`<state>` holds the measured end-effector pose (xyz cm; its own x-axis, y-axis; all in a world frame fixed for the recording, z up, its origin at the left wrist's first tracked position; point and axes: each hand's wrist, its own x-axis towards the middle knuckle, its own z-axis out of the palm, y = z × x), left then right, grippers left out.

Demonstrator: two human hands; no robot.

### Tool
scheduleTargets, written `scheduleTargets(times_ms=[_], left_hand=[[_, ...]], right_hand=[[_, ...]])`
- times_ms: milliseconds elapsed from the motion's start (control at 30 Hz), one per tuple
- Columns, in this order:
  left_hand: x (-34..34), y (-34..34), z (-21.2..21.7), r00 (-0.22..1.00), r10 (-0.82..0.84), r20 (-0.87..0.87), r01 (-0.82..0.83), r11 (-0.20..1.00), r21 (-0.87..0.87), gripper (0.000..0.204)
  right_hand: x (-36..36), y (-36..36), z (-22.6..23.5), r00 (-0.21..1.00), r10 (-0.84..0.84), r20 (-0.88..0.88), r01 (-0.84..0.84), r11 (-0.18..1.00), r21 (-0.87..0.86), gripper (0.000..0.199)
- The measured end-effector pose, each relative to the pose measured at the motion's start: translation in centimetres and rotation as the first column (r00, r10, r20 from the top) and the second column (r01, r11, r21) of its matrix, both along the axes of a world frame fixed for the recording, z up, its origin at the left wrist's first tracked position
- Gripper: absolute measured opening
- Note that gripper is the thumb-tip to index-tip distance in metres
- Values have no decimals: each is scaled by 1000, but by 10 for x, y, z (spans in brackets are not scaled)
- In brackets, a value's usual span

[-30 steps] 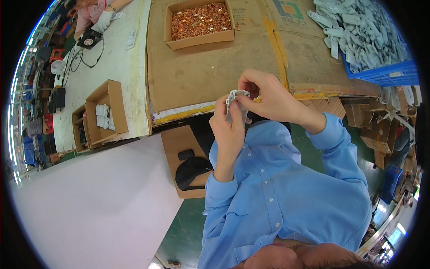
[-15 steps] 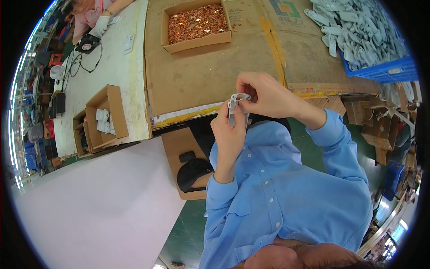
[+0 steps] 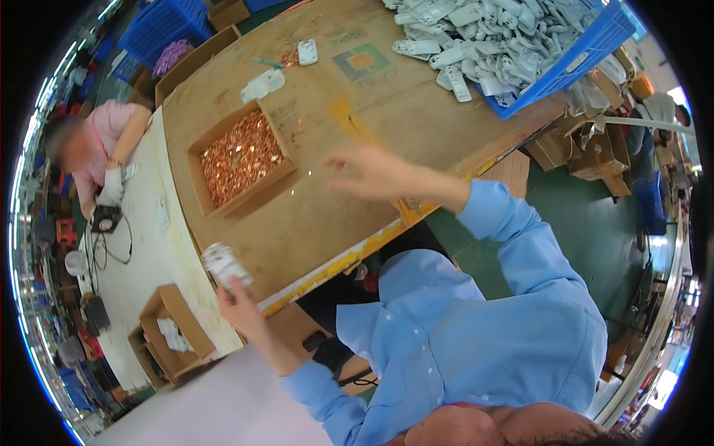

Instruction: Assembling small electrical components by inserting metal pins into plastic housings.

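Observation:
My left hand [image 3: 242,308] grips a white plastic casing [image 3: 225,264] by its near end, low over the table's left edge. The casing is blurred, so its details do not show. My right hand [image 3: 368,171] hovers above the cardboard-covered table [image 3: 327,230], empty, its blurred fingers stretched out to the left. Left of it stands an open cardboard box [image 3: 249,195] filled with small copper-coloured metal pieces [image 3: 242,156]. At the far right a blue crate [image 3: 547,89] holds a heap of similar white casings [image 3: 491,44].
Behind the box lie a single casing [image 3: 307,52], a white bag [image 3: 262,85] and loose copper pieces [image 3: 290,58]. On the white bench [image 3: 141,260] at left is a cardboard box [image 3: 167,305] with pale parts. A person in pink [image 3: 104,141] with a white glove works there.
My hands have come apart. The left carries the casing leftward to the table's edge; the right has let go and moved left over the table. The view has turned, showing more of the tabletop.

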<state>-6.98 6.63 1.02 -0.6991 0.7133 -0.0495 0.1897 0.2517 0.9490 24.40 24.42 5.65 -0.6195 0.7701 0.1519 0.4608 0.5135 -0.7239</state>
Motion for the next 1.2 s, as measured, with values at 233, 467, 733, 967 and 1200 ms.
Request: scheduleTargets(times_ms=[233,467,733,967,1200], left_hand=[[-202,65,-46,946,167,-278,-226,955,-194,28],[-234,146,-62,915,298,-272,-310,951,-2,46],[-96,117,15,988,135,-74,-123,981,147,39],[71,21,26,852,-498,163,464,862,205,34],[63,-46,-10,766,-131,629,-172,901,397,41]], right_hand=[[168,129,-60,598,-697,396,420,693,586,24],[241,122,-82,678,-649,344,476,745,467,35],[139,53,-28,884,-466,40,415,820,394,28],[-41,-46,13,937,298,-182,-202,887,415,26],[-121,-96,-2,773,561,-296,-581,813,24,21]])
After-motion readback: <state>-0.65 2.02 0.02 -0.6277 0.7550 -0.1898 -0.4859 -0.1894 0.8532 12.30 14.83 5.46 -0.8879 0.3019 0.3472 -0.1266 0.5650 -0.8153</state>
